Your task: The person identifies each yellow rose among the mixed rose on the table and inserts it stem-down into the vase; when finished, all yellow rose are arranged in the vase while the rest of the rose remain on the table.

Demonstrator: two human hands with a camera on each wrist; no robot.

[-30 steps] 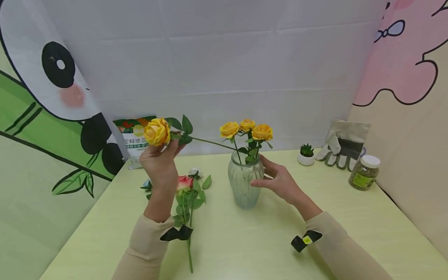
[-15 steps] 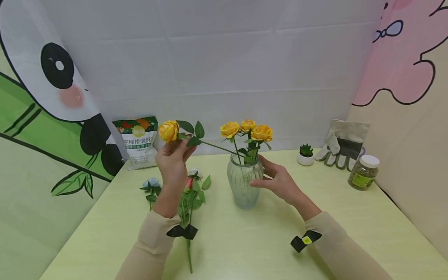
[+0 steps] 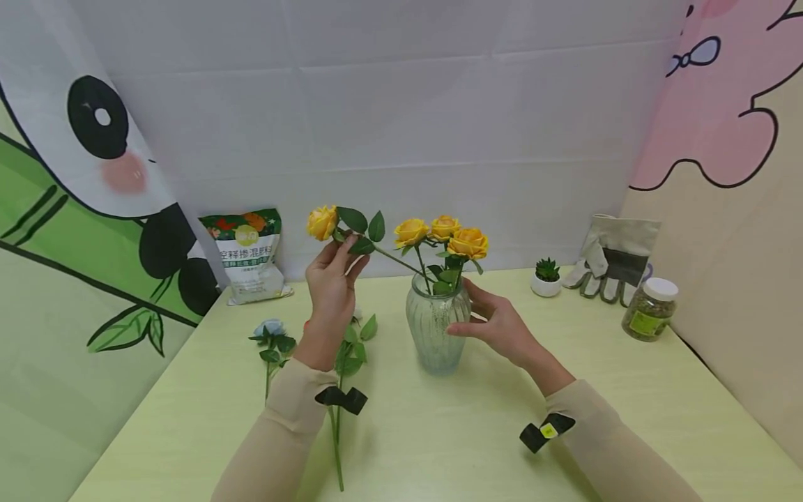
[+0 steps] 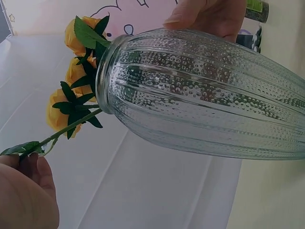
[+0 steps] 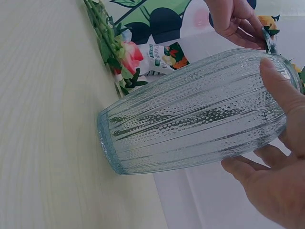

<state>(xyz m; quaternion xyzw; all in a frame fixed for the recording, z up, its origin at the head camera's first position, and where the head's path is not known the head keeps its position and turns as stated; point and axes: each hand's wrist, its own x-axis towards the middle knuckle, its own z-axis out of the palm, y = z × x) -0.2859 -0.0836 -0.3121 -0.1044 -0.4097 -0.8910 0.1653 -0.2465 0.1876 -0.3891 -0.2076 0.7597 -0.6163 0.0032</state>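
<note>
My left hand (image 3: 332,289) pinches the stem of a yellow rose (image 3: 323,223) just below its bloom and leaves. The rose leans left, its stem slanting down through the mouth of a ribbed clear glass vase (image 3: 437,331). Three other yellow roses (image 3: 469,243) stand in the vase, blooms above the rim. With its thumb in front and fingers behind, my right hand (image 3: 502,326) holds the vase's right side near the neck. In the right wrist view, the thumb and fingers lie on opposite sides of the glass (image 5: 190,119), whose base is on the table.
At left on the table lie a blue rose (image 3: 271,328) and green-leaved stems (image 3: 351,352), partly behind my left forearm. A fertilizer bag (image 3: 247,258) stands at the back left. Back right are a small potted succulent (image 3: 547,277), gloves (image 3: 602,279) and a white-lidded jar (image 3: 650,310).
My left hand has moved right, toward the vase, bringing the yellow rose along as its stem slides farther into the vase. The right hand keeps its hold on the vase.
</note>
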